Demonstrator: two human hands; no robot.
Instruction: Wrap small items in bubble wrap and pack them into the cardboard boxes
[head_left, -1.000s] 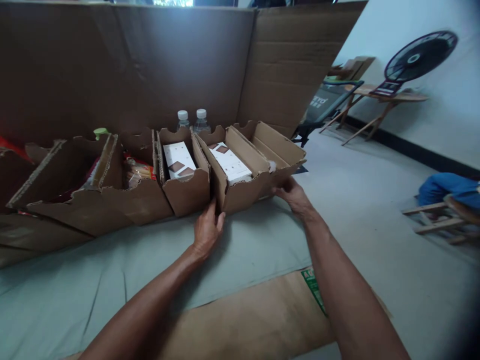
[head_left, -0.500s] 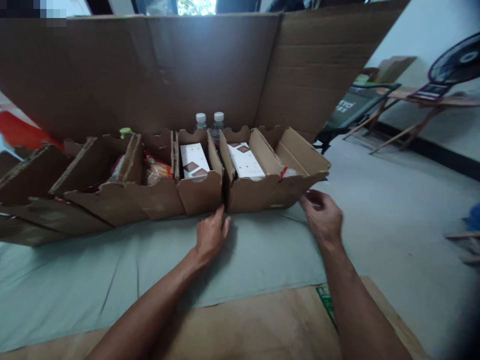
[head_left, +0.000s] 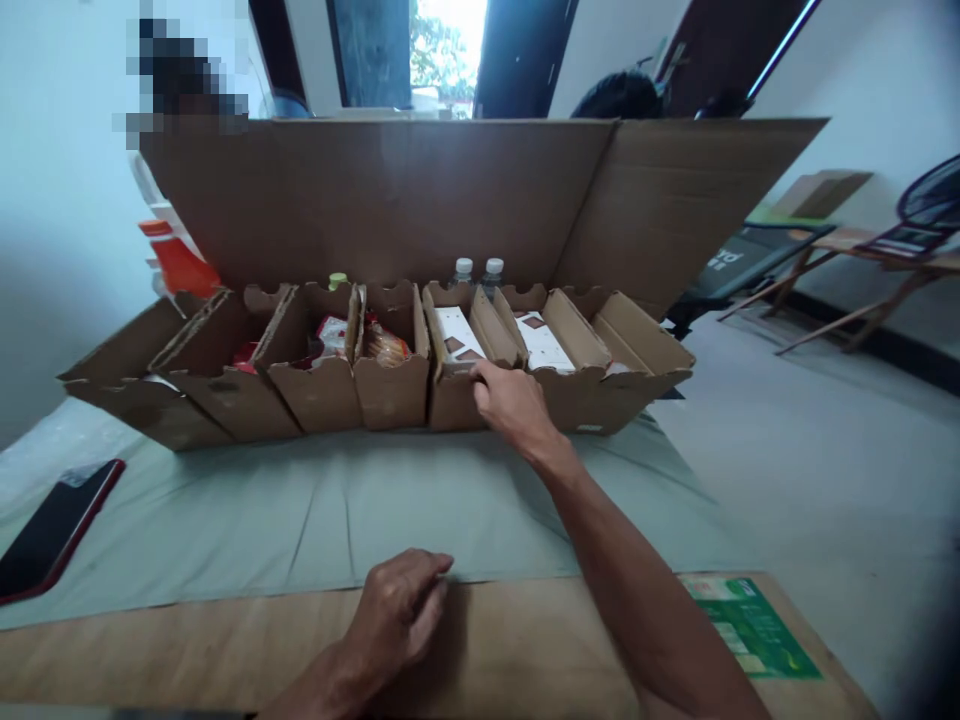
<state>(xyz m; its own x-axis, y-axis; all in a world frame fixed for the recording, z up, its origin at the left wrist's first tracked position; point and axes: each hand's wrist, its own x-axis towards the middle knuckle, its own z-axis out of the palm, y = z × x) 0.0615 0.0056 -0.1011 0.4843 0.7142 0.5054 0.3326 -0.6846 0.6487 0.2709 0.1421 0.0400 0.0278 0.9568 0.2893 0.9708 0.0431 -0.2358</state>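
Right hand (head_left: 514,402) curled at the front rim of a cardboard bin (head_left: 454,403), centre of the frame.
The bin is probably light and stiff, with edges that could crumple, so best held by both side walls; whether the hand grips the rim, I cannot tell. It contains a white carton (head_left: 456,332); the right-hand neighbour (head_left: 583,396) another, the left-hand neighbour (head_left: 390,396) a packet (head_left: 386,347). Left hand (head_left: 401,602), lower centre, is loosely curled, palm hidden, contents uncertain.

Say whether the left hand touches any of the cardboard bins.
No, the left hand is apart from the cardboard bins, by the near edge of the cloth.
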